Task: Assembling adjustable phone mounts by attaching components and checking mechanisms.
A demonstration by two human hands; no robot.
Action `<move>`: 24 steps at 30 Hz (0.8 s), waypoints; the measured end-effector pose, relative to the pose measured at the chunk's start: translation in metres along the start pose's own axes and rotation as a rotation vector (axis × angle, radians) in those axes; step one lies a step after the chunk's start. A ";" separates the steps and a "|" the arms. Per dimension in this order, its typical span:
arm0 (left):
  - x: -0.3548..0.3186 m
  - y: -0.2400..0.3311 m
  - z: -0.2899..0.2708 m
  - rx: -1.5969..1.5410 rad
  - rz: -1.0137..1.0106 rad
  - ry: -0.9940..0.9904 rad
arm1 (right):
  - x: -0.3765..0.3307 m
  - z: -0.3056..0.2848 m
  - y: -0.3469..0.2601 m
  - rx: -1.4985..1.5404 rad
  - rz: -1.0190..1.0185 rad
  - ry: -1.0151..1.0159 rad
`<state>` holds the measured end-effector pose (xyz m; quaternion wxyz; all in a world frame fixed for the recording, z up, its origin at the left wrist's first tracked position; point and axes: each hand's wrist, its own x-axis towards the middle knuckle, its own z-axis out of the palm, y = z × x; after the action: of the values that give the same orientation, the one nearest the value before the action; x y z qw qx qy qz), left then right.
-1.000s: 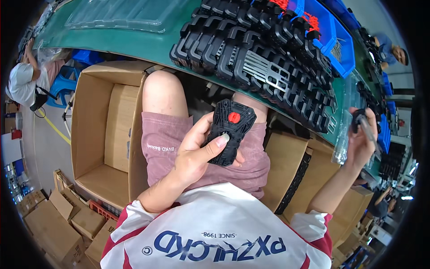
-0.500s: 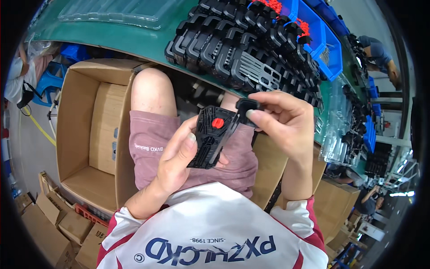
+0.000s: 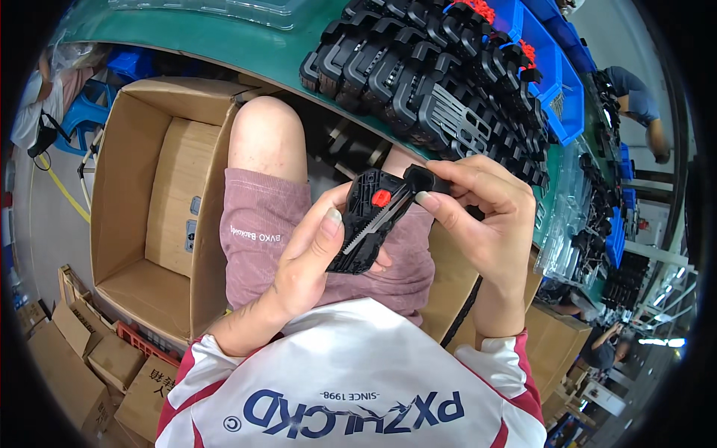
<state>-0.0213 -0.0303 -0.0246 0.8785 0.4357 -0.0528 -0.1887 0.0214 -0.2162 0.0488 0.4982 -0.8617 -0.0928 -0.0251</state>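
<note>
Left hand (image 3: 317,257) grips a black plastic part (image 3: 371,222) from below and the side, thumb laid along its near edge and fingers wrapped behind it, so the part sits tilted above the lap. Its face carries a small red button (image 3: 382,198) near the upper end and a pale strip running down its length. Right hand (image 3: 485,216) is closed on a small black piece (image 3: 424,179) at the part's top corner, thumb and forefinger pinching it where it touches the part. Both hands hover over the pink shorts (image 3: 284,246), just below the edge of the green table (image 3: 224,41). On that table, beyond the hands, lie rows of black parts (image 3: 418,82) packed side by side, some with red buttons. A blue bin (image 3: 556,82) stands behind them at the right. To the left of the knee sits an open cardboard box (image 3: 160,216), with smaller boxes (image 3: 82,358) on the floor beside it.
</note>
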 end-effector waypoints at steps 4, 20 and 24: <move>0.001 0.001 0.000 -0.001 0.008 -0.003 | 0.000 0.000 -0.002 -0.006 -0.006 -0.001; 0.002 0.001 -0.002 0.018 0.069 0.025 | 0.000 0.008 -0.007 -0.100 -0.039 0.021; 0.001 0.005 -0.003 0.150 0.008 0.113 | -0.004 0.006 -0.004 -0.016 -0.020 -0.028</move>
<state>-0.0183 -0.0262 -0.0225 0.8457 0.5101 -0.0186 -0.1558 0.0167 -0.2095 0.0492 0.4896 -0.8650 -0.1085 -0.0188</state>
